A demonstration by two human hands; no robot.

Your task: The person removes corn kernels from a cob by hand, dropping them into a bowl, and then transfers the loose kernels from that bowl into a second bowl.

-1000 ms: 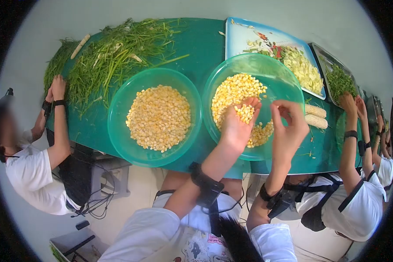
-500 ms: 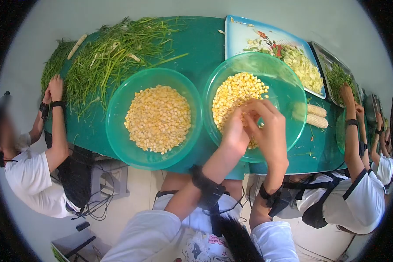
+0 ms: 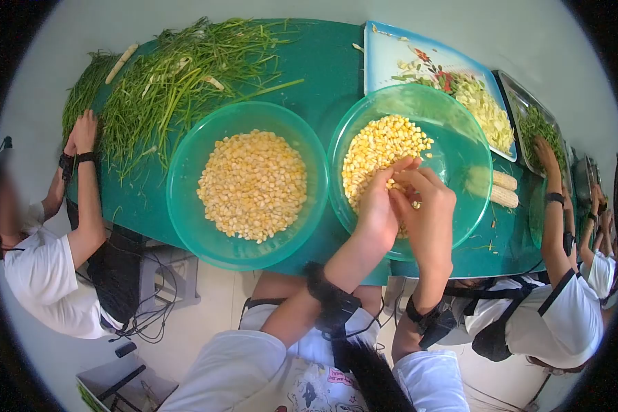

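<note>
Your left hand [image 3: 378, 211] cups corn kernels [image 3: 391, 184], your right hand [image 3: 432, 209] seems pinching at them; a loose palm could spill some past the green bowl's [image 3: 463, 137] six-o'clock rim.

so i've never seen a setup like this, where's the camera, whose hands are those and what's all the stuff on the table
There is no robot here. The view comes from one camera on a person's head, looking forward and down, so the two bare hands in the middle are that person's own.

On the green table are two green bowls of corn, the left bowl and the right bowl, with cobs beside the right one. Leafy greens and a white tray lie farther back.

The left hand cups some kernels over the right bowl, and the right hand has its fingers close against it.
</note>
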